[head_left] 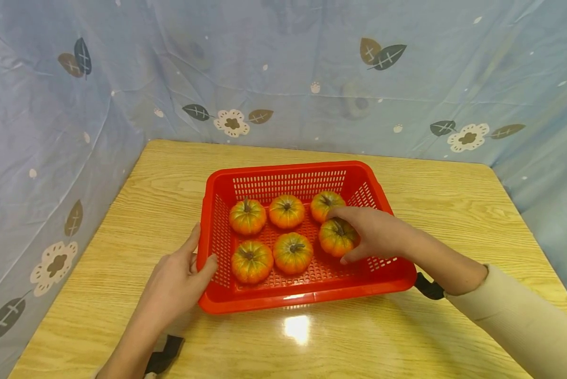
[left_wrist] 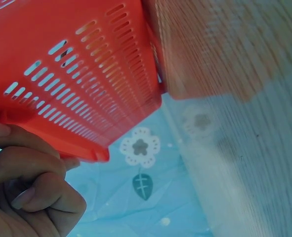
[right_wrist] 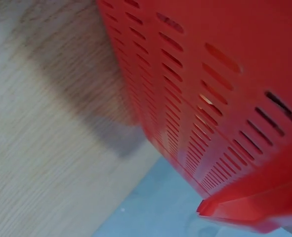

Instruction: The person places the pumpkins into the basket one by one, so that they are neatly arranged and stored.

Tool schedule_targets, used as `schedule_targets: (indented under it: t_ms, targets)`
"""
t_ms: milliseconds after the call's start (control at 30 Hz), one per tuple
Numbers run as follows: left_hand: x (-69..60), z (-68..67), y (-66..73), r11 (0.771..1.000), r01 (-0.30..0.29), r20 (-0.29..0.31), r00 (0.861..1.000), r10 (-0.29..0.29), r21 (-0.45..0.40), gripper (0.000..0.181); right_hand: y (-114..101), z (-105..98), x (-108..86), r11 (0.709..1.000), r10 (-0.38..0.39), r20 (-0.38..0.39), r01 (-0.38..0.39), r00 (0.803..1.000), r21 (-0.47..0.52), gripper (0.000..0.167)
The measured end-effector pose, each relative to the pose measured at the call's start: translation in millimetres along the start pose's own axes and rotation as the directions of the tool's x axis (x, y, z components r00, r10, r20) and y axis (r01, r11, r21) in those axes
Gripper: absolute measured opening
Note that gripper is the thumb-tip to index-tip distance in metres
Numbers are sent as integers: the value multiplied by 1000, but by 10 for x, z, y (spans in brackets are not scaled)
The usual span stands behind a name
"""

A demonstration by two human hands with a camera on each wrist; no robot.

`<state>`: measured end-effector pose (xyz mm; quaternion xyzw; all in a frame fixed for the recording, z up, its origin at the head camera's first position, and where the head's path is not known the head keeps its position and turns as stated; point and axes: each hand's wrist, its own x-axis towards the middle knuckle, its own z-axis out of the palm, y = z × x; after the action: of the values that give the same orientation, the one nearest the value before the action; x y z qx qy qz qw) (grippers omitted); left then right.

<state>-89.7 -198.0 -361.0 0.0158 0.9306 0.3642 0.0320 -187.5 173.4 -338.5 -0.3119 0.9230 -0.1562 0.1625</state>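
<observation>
A red plastic basket (head_left: 283, 301) with slotted walls holds several small orange pumpkins in two rows, among them a back-left pumpkin (head_left: 247, 217) and a front-left pumpkin (head_left: 252, 261). At the basket's left rim, my left hand (head_left: 176, 279) grips the edge, thumb on top. The left wrist view shows that hand's curled fingers (left_wrist: 42, 177) outside the slotted wall. My right hand (head_left: 375, 234) reaches over the right side, fingers and thumb around the front-right pumpkin (head_left: 335, 239). In the right wrist view only the basket's outer wall (right_wrist: 185, 113) appears; the hand is out of sight.
The basket is over a light wood-grain table (head_left: 169, 173). A blue curtain (head_left: 292, 63) with flower and leaf prints hangs behind the table and along both sides. A black strap piece (head_left: 167, 353) shows by the left wrist, another (head_left: 429, 287) by the right.
</observation>
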Motion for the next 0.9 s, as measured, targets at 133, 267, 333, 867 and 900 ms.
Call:
schedule_targets:
  t_ms: [133, 267, 333, 867, 900]
  targets:
    - [3, 1, 0, 1000, 1, 0, 1000, -1, 5, 76, 4, 36, -9, 1000, 9, 9, -9, 1000, -12, 81]
    - [3, -1, 0, 1000, 3, -1, 1000, -3, 4, 76, 7, 79, -1, 1000, -18, 15, 18, 1000, -17, 79]
    - [1, 0, -1, 1000, 1, -3, 1000, -1, 3, 76, 6, 101, 13, 999, -47, 15, 47, 999, -16, 78]
    - [-6, 4, -1, 1000, -5, -7, 1000, 5, 1, 75, 12, 187, 59, 996, -76, 63, 79, 995, -52, 76]
    - [-5, 5, 0, 1000, -6, -7, 1000, 6, 2, 75, 10, 193, 63, 996, -67, 68, 71, 995, -52, 76]
